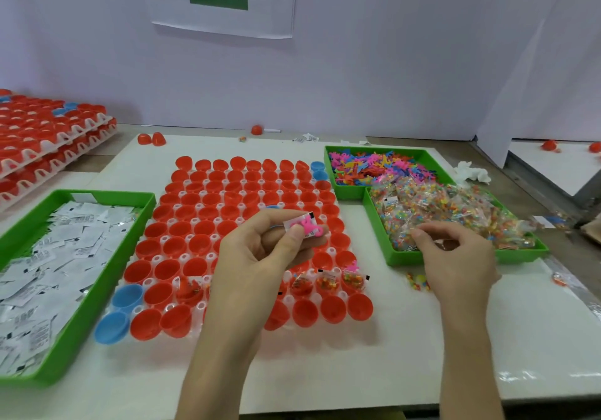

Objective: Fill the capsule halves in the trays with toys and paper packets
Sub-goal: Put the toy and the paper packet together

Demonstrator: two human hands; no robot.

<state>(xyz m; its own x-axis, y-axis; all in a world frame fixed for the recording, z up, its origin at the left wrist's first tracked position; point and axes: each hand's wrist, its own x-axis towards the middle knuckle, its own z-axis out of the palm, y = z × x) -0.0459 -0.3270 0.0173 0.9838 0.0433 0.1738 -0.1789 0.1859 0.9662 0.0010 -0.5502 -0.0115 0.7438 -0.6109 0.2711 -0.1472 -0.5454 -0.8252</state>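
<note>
A clear tray of red capsule halves [208, 211] lies in the middle of the white board, with a few blue halves [127, 296] at its near left corner. Several halves in a near row hold bead packets [325, 281]. My left hand [260, 257] hovers over the tray and pinches a white paper packet with a pink toy [305, 224]. My right hand [455, 257] reaches into the green tray of bead packets [455, 211], fingers curled on a clear packet [442, 244].
A green tray of white paper packets [58, 257] stands at the left. A green tray of coloured flat toys [374, 165] sits at the back right. Stacked capsule trays [39, 139] lie far left. Loose red halves [151, 139] and a loose bead packet [418, 281] lie on the board.
</note>
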